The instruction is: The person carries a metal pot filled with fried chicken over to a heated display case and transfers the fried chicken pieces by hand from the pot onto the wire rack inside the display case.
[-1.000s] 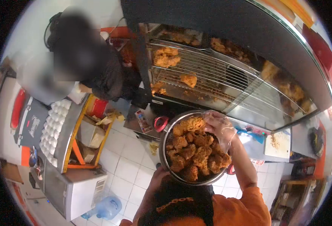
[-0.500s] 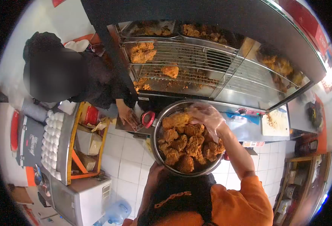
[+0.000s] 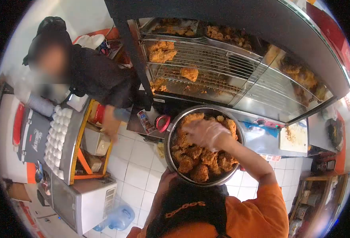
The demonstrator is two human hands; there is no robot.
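A round metal bowl (image 3: 170, 158) full of fried chicken pieces (image 3: 200, 173) is in front of my body, below the display cabinet. My left hand (image 3: 168, 178) grips the bowl's lower left side, its fingertips hidden by the bowl. Inside the bowl, my right hand (image 3: 207, 134), in a clear plastic glove, is over the chicken, fingers pointing left. Motion blur and the pieces obscure its fingertips, so I cannot tell whether they hold a piece. One chicken piece (image 3: 193, 118) lies just beyond those fingers. A red ring-shaped handle (image 3: 162, 123) is at the bowl's upper left.
The glass-fronted cabinet (image 3: 238, 106) has wire racks with chicken. A co-worker's hand (image 3: 111, 126) is beside a yellow-edged shelf unit (image 3: 86, 137) on the left. A printed packet (image 3: 146, 122) lies on the counter. To the right is a white cutting board (image 3: 293, 139).
My right hand has moved left and slightly down over the chicken. The co-worker's hand has left the counter for the shelf unit, uncovering the packet. The view has shifted slightly.
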